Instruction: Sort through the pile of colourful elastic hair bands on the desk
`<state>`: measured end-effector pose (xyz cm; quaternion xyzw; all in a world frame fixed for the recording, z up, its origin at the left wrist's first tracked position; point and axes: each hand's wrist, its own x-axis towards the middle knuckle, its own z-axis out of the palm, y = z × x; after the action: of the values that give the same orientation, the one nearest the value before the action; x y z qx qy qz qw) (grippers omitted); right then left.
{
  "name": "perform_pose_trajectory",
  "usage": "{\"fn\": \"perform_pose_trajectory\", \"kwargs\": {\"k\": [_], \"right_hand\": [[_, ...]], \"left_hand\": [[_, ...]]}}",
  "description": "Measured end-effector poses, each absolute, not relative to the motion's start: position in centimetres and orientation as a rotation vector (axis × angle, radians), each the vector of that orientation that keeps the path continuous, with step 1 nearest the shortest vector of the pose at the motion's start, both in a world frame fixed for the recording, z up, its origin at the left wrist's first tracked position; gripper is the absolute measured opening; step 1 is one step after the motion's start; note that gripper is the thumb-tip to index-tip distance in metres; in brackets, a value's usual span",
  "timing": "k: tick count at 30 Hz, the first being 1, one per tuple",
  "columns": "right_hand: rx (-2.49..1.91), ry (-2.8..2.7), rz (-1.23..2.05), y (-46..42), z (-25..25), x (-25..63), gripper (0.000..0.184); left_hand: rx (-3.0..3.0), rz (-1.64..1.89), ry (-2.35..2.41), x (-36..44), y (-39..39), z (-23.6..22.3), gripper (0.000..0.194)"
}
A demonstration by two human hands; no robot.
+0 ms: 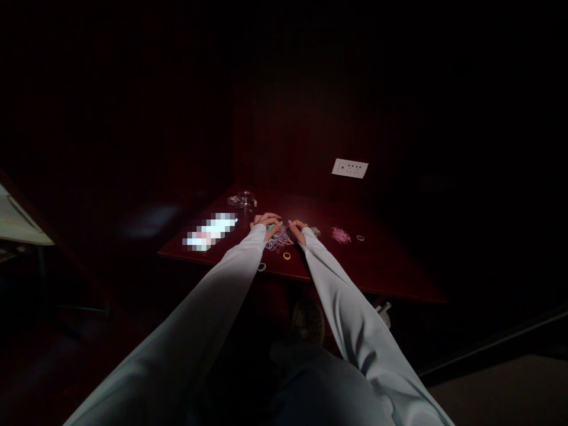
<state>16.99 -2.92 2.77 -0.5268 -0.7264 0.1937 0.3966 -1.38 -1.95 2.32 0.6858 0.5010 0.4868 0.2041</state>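
Note:
My left hand (266,220) rests over a loose pile of thin pastel strands, possibly rubber bands (278,239), with its fingers stretched out and slightly apart. At the pile's right side is my right hand (299,227), its fingers bent and drawn together; whatever they pinch is too small to make out. Just in front of the pile lies a small yellow ring (287,256), and a pale teal ring (261,267) sits near the table's front edge. A pale, beige-looking heap (315,231) shows partly behind my right hand. Farther right is a pink heap of strands (341,235).
On the dark red table (390,272), a blurred bright screen (210,232) lies at left. A clear glass jar (247,201) stands behind it. A greenish ring (360,238) lies right of the pink heap. The back wall bears a white socket plate (350,168).

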Motion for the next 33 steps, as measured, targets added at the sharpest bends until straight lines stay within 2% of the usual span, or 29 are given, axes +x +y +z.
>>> {"fn": "perform_pose_trajectory", "kwargs": {"k": [4, 9, 11, 14, 18, 22, 27, 33], "right_hand": [[-1.426, -1.758, 0.459, -2.8, 2.2, 16.6, 0.041], [-1.519, -1.735, 0.224, -3.0, 2.7, 16.3, 0.023], [-1.503, -1.786, 0.164, -3.5, 3.3, 16.3, 0.029], [-1.388, -1.908, 0.157, -4.6, 3.6, 16.4, 0.053], [-1.135, -2.171, 0.387, -6.4, 3.3, 15.8, 0.073], [-1.039, -2.381, 0.507, -8.0, 3.5, 14.8, 0.070], [-1.031, -2.536, 0.383, -8.8, 4.0, 14.1, 0.058], [-1.107, -2.430, 0.248, -7.9, 2.7, 14.0, 0.052]], "left_hand": [[1.942, 1.319, 1.409, -1.5, -1.9, 2.4, 0.020], [1.946, 1.279, 1.478, -1.4, -2.3, 2.8, 0.020], [1.941, 1.290, 1.476, -1.4, -2.4, 2.9, 0.020], [1.943, 1.303, 1.446, -1.5, -2.5, 3.0, 0.020], [1.931, 1.312, 1.424, -1.8, -2.2, 2.9, 0.021], [1.923, 1.306, 1.431, -2.0, -2.0, 2.8, 0.022], [1.903, 1.353, 1.409, -1.9, -1.5, 2.3, 0.021], [1.897, 1.394, 1.377, -1.9, -0.9, 1.6, 0.022]]}}
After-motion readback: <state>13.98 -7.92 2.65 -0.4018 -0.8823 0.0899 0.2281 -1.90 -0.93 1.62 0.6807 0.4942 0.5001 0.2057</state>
